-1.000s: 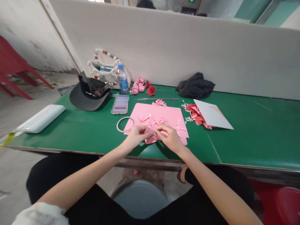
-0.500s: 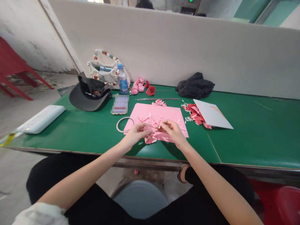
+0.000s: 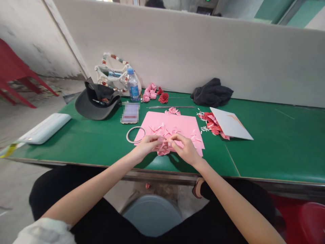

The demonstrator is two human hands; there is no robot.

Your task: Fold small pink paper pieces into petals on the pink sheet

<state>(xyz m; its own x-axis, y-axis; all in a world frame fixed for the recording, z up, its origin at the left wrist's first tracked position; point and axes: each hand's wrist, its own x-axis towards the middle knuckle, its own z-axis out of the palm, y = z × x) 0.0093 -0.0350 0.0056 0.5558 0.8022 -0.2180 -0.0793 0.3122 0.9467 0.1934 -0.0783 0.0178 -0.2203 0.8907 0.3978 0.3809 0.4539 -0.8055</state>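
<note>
Over the pink paper sheets [image 3: 175, 120], my two hands meet fingertip to fingertip. My left hand [image 3: 148, 145] grips a small piece of pink paper [image 3: 160, 140], its fingers partly covering it. With thumb and index finger pinched, my right hand [image 3: 186, 149] touches the right end of that piece; whatever lies between its fingertips is too small to make out. Several cut pink paper pieces [image 3: 175, 130] with pale strips lie on the sheets just beyond my fingers. A roll of tape [image 3: 128, 135] lies flat by the left edge of the sheets.
On the green table [image 3: 274, 145] sit a phone [image 3: 130, 113], a dark cap [image 3: 95, 105], a water bottle [image 3: 133, 87], a beaded bag [image 3: 111, 76], pink paper flowers [image 3: 149, 93], red ones [image 3: 163, 98], thin wires [image 3: 172, 107], red scraps [image 3: 212, 123] under a white card [image 3: 231, 123], and black cloth [image 3: 212, 93].
My right hand has moved slightly left, and its fingertips now meet those of my left hand. The white strip seen at its fingertips earlier no longer shows clearly. Table items stay put.
</note>
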